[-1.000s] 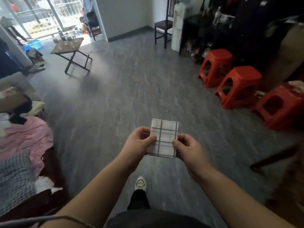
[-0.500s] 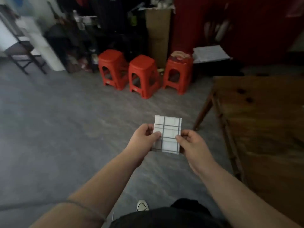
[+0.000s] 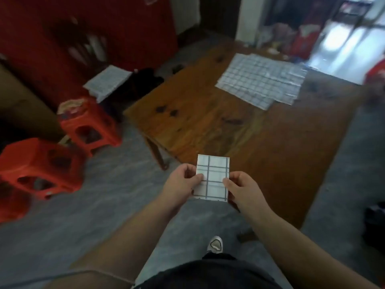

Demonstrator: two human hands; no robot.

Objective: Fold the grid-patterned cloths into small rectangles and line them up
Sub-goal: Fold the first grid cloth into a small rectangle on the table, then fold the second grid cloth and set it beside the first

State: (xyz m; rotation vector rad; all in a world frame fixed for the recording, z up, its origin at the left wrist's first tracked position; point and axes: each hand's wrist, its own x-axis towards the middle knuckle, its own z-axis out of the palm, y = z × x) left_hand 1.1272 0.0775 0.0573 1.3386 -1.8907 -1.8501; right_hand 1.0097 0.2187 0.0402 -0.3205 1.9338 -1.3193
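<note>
I am turning toward the wooden tabletop (image 3: 208,113), which is now filling the middle and right of the frame where a moment ago only its edge was showing, with the flat unfolded grid cloths (image 3: 260,80) lying at its upper right. That is bringing me, I judge, to where the folded piece goes down to start the line. I am still gripping the small folded grid cloth (image 3: 212,178) at lower centre, my left hand (image 3: 181,184) pinching its left edge and my right hand (image 3: 241,188) its right.
</note>
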